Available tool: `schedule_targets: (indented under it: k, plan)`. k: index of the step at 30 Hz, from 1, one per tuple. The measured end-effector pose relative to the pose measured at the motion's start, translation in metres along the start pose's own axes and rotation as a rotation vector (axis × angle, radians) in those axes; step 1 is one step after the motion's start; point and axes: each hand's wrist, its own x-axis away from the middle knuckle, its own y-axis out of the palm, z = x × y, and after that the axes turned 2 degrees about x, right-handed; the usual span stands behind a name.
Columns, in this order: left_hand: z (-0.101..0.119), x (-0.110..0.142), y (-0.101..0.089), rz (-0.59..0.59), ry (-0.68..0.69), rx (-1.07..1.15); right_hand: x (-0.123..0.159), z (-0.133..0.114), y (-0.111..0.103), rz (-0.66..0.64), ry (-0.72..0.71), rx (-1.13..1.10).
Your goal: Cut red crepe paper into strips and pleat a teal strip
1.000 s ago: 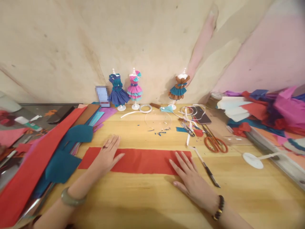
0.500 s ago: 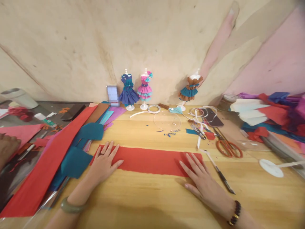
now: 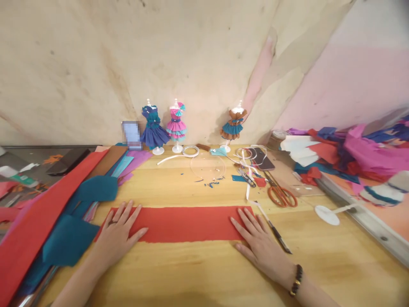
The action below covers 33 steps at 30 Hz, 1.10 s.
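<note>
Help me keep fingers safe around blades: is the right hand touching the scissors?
Apart. The head view shows it plainly: bare table and a pen lie between the right hand and the orange-handled scissors.

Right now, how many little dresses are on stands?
3: the blue dress on the left, the pink dress beside it, and the brown-and-teal dress farther right, all beyond the red strip.
</note>
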Motion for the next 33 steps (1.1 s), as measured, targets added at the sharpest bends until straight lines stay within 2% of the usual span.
schedule_targets:
  k: [8,14,18,21,25,29,33]
  plan:
    - [0.001,0.001,-0.002,-0.045,-0.015,0.049,-0.001,0.016,-0.007,0.087,-0.006,-0.032]
    - [0.002,0.002,-0.009,-0.087,-0.018,0.062,-0.010,0.033,0.011,0.156,-0.006,-0.049]
    - [0.006,-0.005,-0.023,-0.193,-0.080,0.122,-0.020,0.038,0.017,0.199,-0.041,-0.029]
    - [0.012,-0.018,-0.039,-0.285,-0.117,0.172,-0.035,0.027,0.007,0.200,-0.087,-0.021]
    - [0.035,-0.048,-0.061,-0.300,-0.010,0.293,-0.066,-0.006,-0.012,0.168,-0.150,-0.101]
    - [0.065,-0.075,-0.067,-0.206,0.105,0.420,-0.102,-0.041,-0.020,0.178,-0.237,-0.231]
    - [0.074,-0.083,-0.054,-0.077,0.132,0.487,-0.123,-0.058,-0.019,0.133,-0.236,-0.295]
